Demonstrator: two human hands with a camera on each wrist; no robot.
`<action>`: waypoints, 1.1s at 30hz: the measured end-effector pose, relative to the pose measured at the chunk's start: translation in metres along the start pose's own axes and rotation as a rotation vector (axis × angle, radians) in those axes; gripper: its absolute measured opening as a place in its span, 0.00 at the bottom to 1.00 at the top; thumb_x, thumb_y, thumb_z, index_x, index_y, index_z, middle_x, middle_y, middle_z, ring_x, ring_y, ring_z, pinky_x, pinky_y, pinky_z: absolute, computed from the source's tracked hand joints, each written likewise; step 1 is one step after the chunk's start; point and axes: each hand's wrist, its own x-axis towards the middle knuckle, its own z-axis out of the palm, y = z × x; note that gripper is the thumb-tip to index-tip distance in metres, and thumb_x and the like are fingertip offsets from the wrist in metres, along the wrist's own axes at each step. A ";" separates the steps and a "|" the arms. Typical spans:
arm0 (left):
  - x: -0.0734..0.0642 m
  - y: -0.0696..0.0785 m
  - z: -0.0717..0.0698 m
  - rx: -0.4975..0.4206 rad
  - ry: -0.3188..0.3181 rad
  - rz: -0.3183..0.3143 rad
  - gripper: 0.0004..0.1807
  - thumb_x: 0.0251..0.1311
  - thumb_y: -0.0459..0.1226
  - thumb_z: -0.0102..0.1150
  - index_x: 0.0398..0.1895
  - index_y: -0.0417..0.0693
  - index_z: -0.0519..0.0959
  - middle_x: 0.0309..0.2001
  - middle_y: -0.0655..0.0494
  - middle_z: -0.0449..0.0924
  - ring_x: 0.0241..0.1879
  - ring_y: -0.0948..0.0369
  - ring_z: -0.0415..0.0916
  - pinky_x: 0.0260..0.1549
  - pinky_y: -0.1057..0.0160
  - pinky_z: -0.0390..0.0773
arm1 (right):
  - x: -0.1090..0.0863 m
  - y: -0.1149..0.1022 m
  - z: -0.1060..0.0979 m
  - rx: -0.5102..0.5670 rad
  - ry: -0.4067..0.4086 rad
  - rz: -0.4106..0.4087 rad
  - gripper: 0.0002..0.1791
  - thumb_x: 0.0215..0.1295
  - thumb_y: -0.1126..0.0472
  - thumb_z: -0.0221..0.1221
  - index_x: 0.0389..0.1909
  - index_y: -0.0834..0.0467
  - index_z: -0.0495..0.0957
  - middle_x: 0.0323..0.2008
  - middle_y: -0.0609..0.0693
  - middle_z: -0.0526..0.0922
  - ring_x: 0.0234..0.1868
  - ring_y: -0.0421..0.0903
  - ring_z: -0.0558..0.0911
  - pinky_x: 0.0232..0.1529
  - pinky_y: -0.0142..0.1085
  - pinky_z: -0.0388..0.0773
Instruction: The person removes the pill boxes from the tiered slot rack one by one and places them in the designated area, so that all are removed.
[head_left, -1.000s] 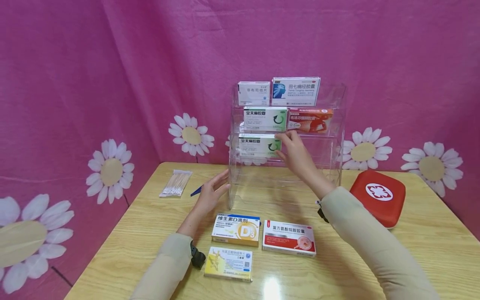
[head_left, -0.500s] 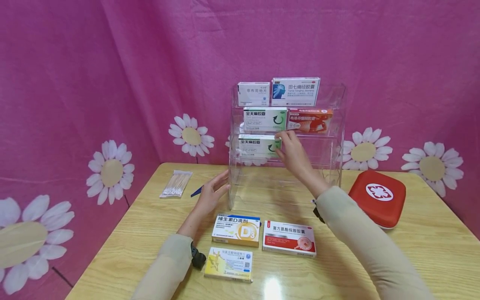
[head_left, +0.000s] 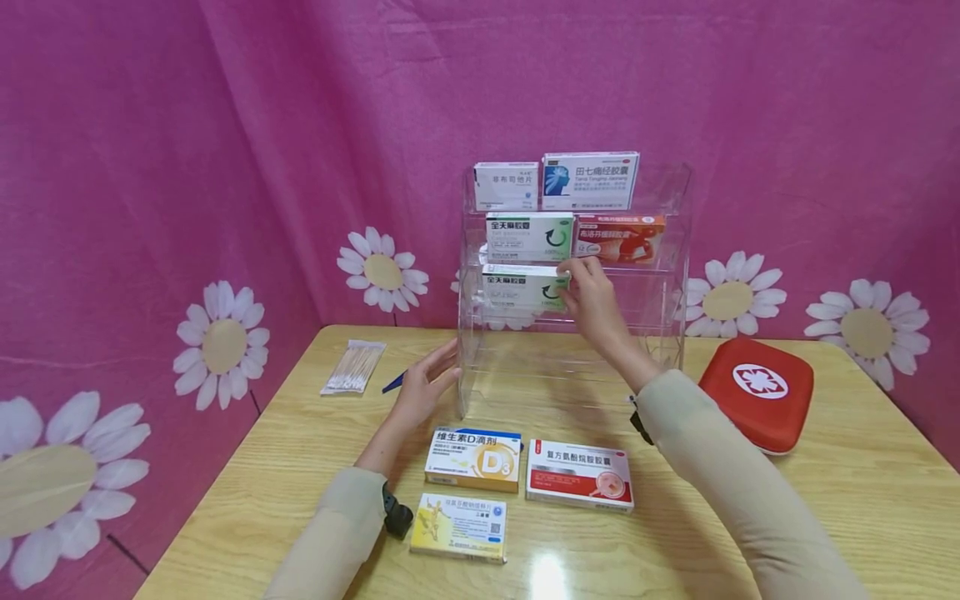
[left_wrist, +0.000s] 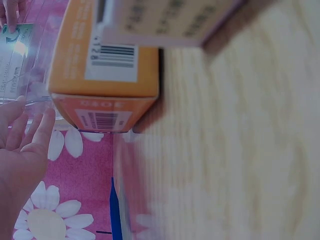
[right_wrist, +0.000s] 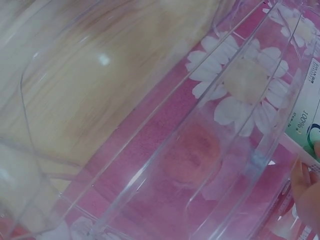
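My right hand (head_left: pixel 596 304) pinches the right end of a white-and-green medicine box (head_left: pixel 517 288) on the third tier of a clear acrylic rack (head_left: pixel 630 293). In the right wrist view, fingers (right_wrist: pixel 302 187) show at that box's end (right_wrist: pixel 306 112). My left hand (head_left: pixel 423 387) rests against the rack's lower left side, fingers extended. A matching white-and-green box (head_left: pixel 528 237) sits one tier up, beside a red-orange medicine box (head_left: pixel 620 239). Two white medicine boxes, one plain (head_left: pixel 506 187) and one with a blue head picture (head_left: pixel 590 182), stand on the top tier.
On the table before the rack lie a vitamin D box (head_left: pixel 474 460), a red-and-white box (head_left: pixel 579 475) and a yellow-and-white box (head_left: pixel 458 527). A red case (head_left: pixel 757 396) is at the right. Cotton swabs (head_left: pixel 354 367) and a blue pointed thing (head_left: pixel 393 382) lie left.
The held white-and-green box has shifted slightly to the right along its tier, together with my right hand. My left hand has stayed at the rack's side.
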 end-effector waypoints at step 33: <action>-0.001 0.003 0.001 0.028 0.009 -0.005 0.28 0.65 0.28 0.56 0.70 0.40 0.66 0.69 0.40 0.69 0.67 0.45 0.69 0.65 0.54 0.73 | -0.036 -0.010 -0.060 0.170 0.219 -0.078 0.16 0.54 0.75 0.67 0.44 0.69 0.77 0.41 0.63 0.77 0.42 0.34 0.80 0.46 0.11 0.76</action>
